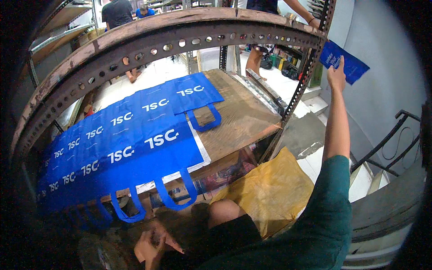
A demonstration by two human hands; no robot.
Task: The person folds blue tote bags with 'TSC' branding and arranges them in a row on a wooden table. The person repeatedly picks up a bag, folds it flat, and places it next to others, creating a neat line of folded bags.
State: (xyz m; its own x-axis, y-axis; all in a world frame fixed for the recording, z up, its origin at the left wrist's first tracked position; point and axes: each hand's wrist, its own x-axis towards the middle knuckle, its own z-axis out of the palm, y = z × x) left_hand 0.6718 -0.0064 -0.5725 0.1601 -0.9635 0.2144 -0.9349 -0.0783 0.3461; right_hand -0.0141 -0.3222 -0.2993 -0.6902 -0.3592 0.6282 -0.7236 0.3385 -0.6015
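Note:
My right hand (336,75), at the end of an outstretched arm in a dark green sleeve, is closed on a small blue fabric bag (346,63) with white print. It holds the bag up at the far right, beside a metal post. My left hand (150,247) is low at the front, in shadow, with its fingers loosely bent and apart and nothing visible in them. Beyond it, blue tote bags (175,117) with white lettering lie overlapped in rows on a wooden board (243,103). Several blue handle loops (180,204) hang over the board's near edge.
A curved-looking perforated metal rack beam (202,38) crosses above the bags, joined to an upright post (310,67). A yellow sack (274,184) lies by my knee. At right are a black handrail (391,139) and steps. Other people stand beyond the rack.

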